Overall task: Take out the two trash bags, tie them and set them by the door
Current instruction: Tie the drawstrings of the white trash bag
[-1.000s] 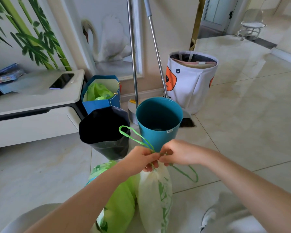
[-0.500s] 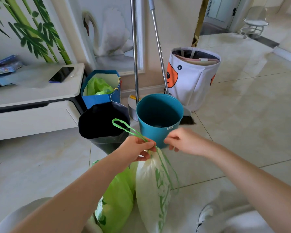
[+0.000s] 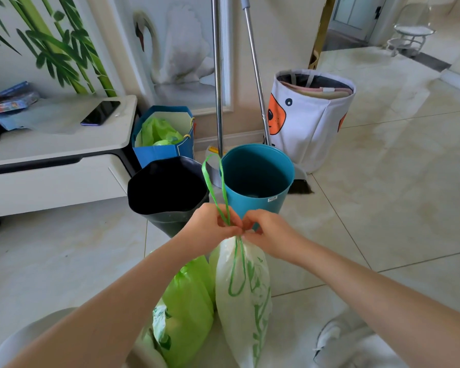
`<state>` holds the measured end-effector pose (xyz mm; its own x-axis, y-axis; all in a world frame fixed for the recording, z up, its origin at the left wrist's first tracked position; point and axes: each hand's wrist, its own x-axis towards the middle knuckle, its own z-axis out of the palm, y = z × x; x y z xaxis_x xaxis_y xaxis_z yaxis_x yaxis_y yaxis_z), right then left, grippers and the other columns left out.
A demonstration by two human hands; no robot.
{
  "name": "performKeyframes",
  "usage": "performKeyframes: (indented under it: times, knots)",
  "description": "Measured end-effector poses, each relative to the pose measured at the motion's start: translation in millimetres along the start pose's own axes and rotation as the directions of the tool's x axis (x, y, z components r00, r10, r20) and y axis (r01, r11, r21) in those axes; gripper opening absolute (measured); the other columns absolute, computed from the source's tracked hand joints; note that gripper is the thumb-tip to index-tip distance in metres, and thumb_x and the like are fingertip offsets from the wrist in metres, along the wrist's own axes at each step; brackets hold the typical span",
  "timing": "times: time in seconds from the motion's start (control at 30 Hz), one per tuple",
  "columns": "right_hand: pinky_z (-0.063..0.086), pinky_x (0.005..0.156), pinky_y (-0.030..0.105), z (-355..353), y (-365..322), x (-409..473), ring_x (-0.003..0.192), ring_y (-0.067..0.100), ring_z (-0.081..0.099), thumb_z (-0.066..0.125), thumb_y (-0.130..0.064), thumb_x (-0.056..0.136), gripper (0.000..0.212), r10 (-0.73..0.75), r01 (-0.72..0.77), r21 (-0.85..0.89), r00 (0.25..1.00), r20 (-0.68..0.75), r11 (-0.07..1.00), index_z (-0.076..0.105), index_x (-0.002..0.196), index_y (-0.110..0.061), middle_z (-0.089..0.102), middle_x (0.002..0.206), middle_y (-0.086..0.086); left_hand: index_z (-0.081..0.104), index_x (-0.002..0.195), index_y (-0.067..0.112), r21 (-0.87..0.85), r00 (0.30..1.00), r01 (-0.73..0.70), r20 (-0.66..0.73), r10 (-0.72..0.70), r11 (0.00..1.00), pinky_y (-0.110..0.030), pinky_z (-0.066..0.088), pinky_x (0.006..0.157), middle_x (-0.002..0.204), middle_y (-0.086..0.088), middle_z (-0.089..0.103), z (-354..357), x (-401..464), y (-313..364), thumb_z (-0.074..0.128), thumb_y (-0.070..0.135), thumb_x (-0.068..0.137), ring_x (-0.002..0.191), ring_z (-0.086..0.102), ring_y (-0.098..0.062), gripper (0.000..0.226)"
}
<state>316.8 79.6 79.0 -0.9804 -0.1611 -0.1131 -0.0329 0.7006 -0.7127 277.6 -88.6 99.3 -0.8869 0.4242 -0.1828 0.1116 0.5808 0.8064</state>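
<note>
Head view: left hand [image 3: 213, 224] and right hand [image 3: 266, 229] both in pinching grip on green drawstring [image 3: 214, 181] at gathered neck of white trash bag [image 3: 246, 301]. Bag upright on floor, touching green trash bag [image 3: 186, 309] at its left. Behind, teal bin [image 3: 256, 179] beside black bin [image 3: 168, 192], both unlined.

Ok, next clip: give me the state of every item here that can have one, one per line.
white trash bag: out of bin, neck gathered shut, tie in progress
green drawstring: one loop up, one hanging
green trash bag: on floor beside it
teal bin: upright, bag removed
black bin: upright, open
left hand: pinching drawstring
right hand: pinching at neck
</note>
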Motion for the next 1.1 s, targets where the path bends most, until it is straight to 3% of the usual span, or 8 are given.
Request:
performKeyframes:
  times: [0.17,0.3,0.43,0.53,0.73,0.87,0.97,1.1]
  knots:
    - [0.036,0.071,0.025,-0.3,-3.8,-0.6,0.081,0.014,0.052,0.060,-0.022,0.088,0.007,0.011,-0.012,-0.011,1.000,-0.022,1.000,0.057,0.082,-0.024,0.053,0.089,-0.004,0.071,0.091,0.028,0.211,0.993,-0.093,-0.055,0.106,0.973,-0.020,0.051,0.071,0.075,0.008,0.072,2.0,4.0,-4.6,0.074,0.025,0.078,0.066,0.061,0.003,0.013]
    - [0.043,0.072,0.028,-0.5,-3.4,-2.5,0.082,0.015,0.057,0.060,-0.024,0.088,0.005,0.055,-0.055,-0.007,0.998,0.004,0.998,0.063,0.085,-0.022,0.056,0.088,-0.006,0.070,0.087,0.027,0.452,0.987,-0.129,-0.025,0.158,0.883,-0.037,0.053,0.070,0.078,0.004,0.070,3.7,3.3,-8.9,0.052,0.058,0.075,0.076,0.064,-0.016,0.038]
    - [0.044,0.068,0.024,-1.9,-4.9,-2.9,0.078,0.011,0.059,0.063,-0.025,0.087,0.011,0.092,-0.093,0.030,0.995,0.035,0.995,0.059,0.078,-0.028,0.057,0.078,-0.015,0.065,0.095,0.022,0.578,0.985,-0.132,-0.011,0.170,0.805,-0.038,0.051,0.074,0.086,-0.001,0.068,5.4,2.1,-6.8,0.064,0.041,0.086,0.086,0.063,-0.023,0.021]
    - [0.051,0.075,0.029,0.0,-2.0,-1.7,0.083,0.015,0.066,0.066,-0.026,0.084,0.006,0.133,-0.138,0.068,0.988,0.073,0.988,0.064,0.079,-0.025,0.068,0.086,-0.004,0.058,0.098,0.023,0.662,0.982,-0.158,0.025,0.190,0.732,-0.038,0.050,0.075,0.093,-0.001,0.067,9.1,0.5,-6.8,0.057,0.042,0.089,0.090,0.062,-0.026,0.021]
    - [0.054,0.066,0.032,0.2,2.8,-1.1,0.074,0.021,0.069,0.053,-0.022,0.091,0.018,0.182,-0.198,0.190,0.979,0.095,0.962,0.070,0.092,-0.016,0.074,0.089,0.008,0.049,0.112,0.019,0.698,0.974,-0.190,0.044,0.224,0.690,-0.039,0.049,0.070,0.093,-0.004,0.066,15.4,-0.1,-6.4,0.049,0.036,0.094,0.086,0.063,-0.031,0.024]
    - [0.054,0.064,0.030,-0.4,2.9,-2.4,0.065,0.014,0.063,0.053,-0.013,0.091,0.016,0.200,-0.228,0.242,0.970,0.135,0.943,0.061,0.104,-0.016,0.067,0.082,0.003,0.048,0.116,0.018,0.669,0.969,-0.220,0.067,0.238,0.710,-0.042,0.051,0.073,0.095,-0.006,0.067,18.3,-1.6,-7.6,0.048,0.035,0.095,0.088,0.063,-0.032,0.028]
    - [0.053,0.065,0.026,-3.5,0.1,-3.6,0.065,0.008,0.059,0.050,-0.010,0.092,0.021,0.193,-0.246,0.246,0.956,0.221,0.938,0.064,0.087,-0.025,0.061,0.076,-0.004,0.050,0.113,0.016,0.656,0.962,-0.245,0.075,0.261,0.714,-0.041,0.049,0.071,0.093,-0.007,0.066,20.3,-3.9,-8.7,0.050,0.035,0.095,0.086,0.062,-0.032,0.026]
    - [0.052,0.068,0.025,-4.0,3.7,-2.0,0.068,0.006,0.059,0.056,-0.013,0.091,0.023,0.250,-0.321,0.301,0.935,0.251,0.898,0.065,0.079,-0.031,0.064,0.080,-0.005,0.055,0.097,0.023,0.501,0.977,-0.209,0.063,0.205,0.840,-0.040,0.049,0.069,0.079,-0.005,0.061,17.2,-1.6,-13.7,0.060,0.031,0.088,0.079,0.061,-0.030,0.014]
